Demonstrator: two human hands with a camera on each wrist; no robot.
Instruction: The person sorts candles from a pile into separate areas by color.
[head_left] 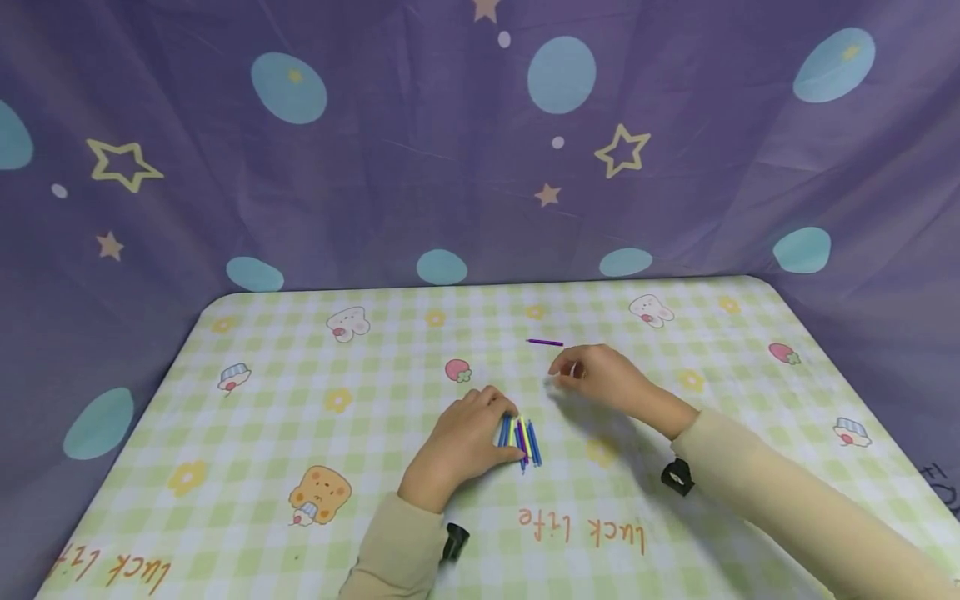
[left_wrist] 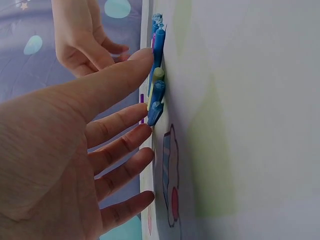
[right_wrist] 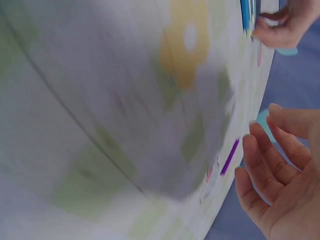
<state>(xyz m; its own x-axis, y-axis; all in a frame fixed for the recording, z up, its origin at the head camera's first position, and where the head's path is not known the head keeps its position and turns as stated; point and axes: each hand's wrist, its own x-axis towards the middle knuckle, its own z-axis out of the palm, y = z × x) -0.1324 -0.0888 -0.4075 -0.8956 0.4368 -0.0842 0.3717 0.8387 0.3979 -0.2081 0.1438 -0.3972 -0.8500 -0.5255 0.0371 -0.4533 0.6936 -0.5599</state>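
Several thin coloured sticks (head_left: 529, 442) in blue, yellow and purple lie side by side on the checked tablecloth, their exact kind not clear. My left hand (head_left: 467, 437) rests beside them, thumb at their near end and forefinger by the far end. In the left wrist view, the fingers are spread and nearly straight, and the thumb touches the blue sticks (left_wrist: 157, 92). A lone purple stick (head_left: 545, 342) lies farther back. Just in front of it and to its right hovers my right hand (head_left: 603, 375), its fingers loosely bent and holding nothing, as the right wrist view (right_wrist: 285, 170) shows.
A green and white checked tablecloth (head_left: 390, 450) with printed animals, fruit and flowers covers the table. Behind and beside it hangs a purple curtain (head_left: 480, 167) with stars and blue ovals. Dark wrist devices (head_left: 678, 477) sit under both sleeves.
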